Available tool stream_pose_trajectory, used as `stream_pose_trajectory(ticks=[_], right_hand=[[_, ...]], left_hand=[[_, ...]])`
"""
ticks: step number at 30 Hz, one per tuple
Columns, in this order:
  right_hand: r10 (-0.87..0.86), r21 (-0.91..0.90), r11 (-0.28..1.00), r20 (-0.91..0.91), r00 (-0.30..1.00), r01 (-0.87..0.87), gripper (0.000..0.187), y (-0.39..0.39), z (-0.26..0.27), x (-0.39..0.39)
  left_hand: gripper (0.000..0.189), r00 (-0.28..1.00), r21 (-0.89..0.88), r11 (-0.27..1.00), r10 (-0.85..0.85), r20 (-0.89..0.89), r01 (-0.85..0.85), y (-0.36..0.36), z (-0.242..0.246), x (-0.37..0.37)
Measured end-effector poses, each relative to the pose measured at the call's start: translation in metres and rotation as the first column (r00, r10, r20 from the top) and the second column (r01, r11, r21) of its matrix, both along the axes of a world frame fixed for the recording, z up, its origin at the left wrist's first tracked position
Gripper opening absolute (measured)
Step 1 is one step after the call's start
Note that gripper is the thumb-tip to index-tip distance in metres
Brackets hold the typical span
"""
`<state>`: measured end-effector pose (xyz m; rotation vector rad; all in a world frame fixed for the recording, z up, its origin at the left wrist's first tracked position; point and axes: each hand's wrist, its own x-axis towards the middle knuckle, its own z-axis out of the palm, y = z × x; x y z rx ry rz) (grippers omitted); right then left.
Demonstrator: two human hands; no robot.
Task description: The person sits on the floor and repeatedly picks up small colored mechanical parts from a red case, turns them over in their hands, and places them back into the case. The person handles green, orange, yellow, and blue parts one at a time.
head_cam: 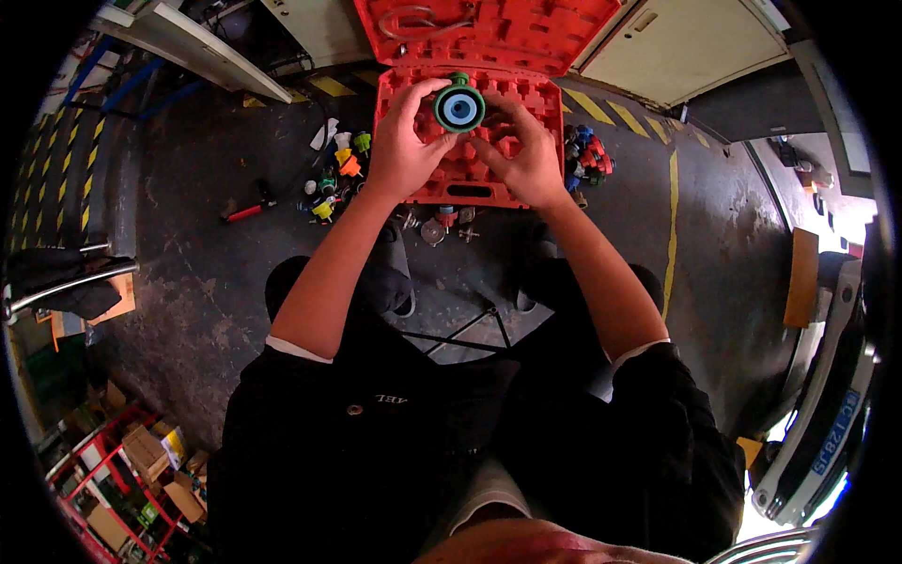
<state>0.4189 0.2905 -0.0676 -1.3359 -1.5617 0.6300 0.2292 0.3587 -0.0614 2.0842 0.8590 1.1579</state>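
Note:
My left hand [409, 141] grips a green round cap adapter [459, 129] from its left side, thumb below and fingers near its top. The adapter has a pale blue inner ring and a small green knob on top, its opening facing me. My right hand [525, 148] is at its right side, fingers curved and apart; whether the fingertips touch it cannot be told. Under both hands lies an open red moulded plastic case [486, 189] with many shaped recesses. Its raised lid [525, 35] holds a clear hose [423, 29].
Coloured adapters [345, 162] lie left of the case, more adapters [592, 158] right of it. Metal caps [433, 231] sit by its front edge, between my feet. A red-handled tool [244, 213] lies farther left. Cabinets [676, 49] stand behind; a loaded red rack [106, 465] is at lower left.

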Motion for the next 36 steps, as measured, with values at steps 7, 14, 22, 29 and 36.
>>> stream_pose_trajectory(ticks=[7, 14, 22, 29, 36], right_hand=[[-0.057, 0.020, 0.998, -0.027, 0.998, 0.058, 0.049, 0.001, -0.004, 0.000], [-0.063, 0.014, 0.998, -0.029, 0.998, 0.064, 0.046, 0.001, -0.004, 0.001], [-0.072, 0.008, 0.997, -0.021, 0.997, 0.072, 0.043, 0.001, -0.004, 0.001], [-0.028, -0.099, 0.995, 0.031, 0.999, 0.031, 0.047, 0.003, -0.010, 0.003], [0.074, -0.081, 0.996, 0.341, 0.937, -0.049, 0.073, -0.013, -0.023, -0.014]], left_hand=[[0.061, 1.000, -0.033, 0.999, -0.013, 0.011, 0.014, -0.002, 0.002, 0.002], [0.060, 1.000, 0.002, 1.000, 0.014, -0.017, -0.014, -0.003, 0.000, 0.002], [0.057, 0.997, 0.028, 0.998, 0.051, -0.062, -0.049, -0.003, -0.002, 0.003], [0.059, 0.986, -0.505, 0.862, 0.044, 0.159, 0.043, 0.014, -0.024, -0.006], [0.079, 0.862, -0.494, 0.856, -0.128, -0.490, -0.154, 0.012, -0.021, -0.018]])
